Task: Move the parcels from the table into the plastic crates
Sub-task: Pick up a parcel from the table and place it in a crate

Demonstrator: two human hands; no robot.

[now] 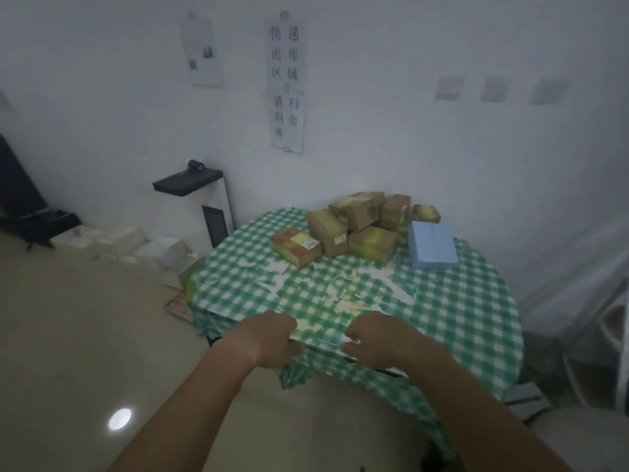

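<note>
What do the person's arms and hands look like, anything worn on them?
Both forearms are bare right down to the frame's bottom edge, with no sleeves in view. The left hand and right hand show no gloves, watch or bracelet. Rings cannot be told in the dim picture.

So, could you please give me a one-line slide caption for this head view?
Both hands, left hand and right hand, grip the near edge of the green checked tablecloth; taped parcels wait at the far side.

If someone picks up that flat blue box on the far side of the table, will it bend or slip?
The blue box has straight edges and sharp corners, so it will probably stay stiff. Its surface looks smooth and plain, so it might slide a little in the hands. It lies flat on the checked tablecloth, so tipping seems unlikely.
</note>
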